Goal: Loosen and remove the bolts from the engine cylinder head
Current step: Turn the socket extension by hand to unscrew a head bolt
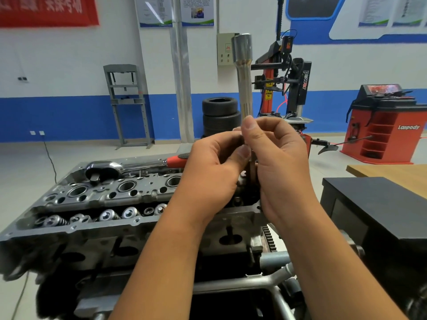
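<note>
So the cylinder head [129,204] sits low in the middle of the view on a metal stand [265,282], valve springs [108,214] showing in a row along its near side and round bores along the far side. Right above its right end, both hands are bunched around a long silver socket extension [244,72] that stands upright, wide end on top. The left hand [215,172] has its fingers curled in against the bottom of that tool, thumb pressed to it. The right hand [277,158] pinches the same shaft from the other side, thumb on the front. A dark slim shaft, probably a bolt [252,168], hangs out below between the two palms, but it's mostly hidden, so can't say for sure.

A ratchet [129,168] with a red grip lies flat across the far edge of the head, nobody touching it. To the right there's a black box [379,209] and a wooden tabletop [392,173]. Further back: stacked tires [220,116], a tire changer [288,84], a red wheel balancer [383,125] and a grey press frame [128,102].
</note>
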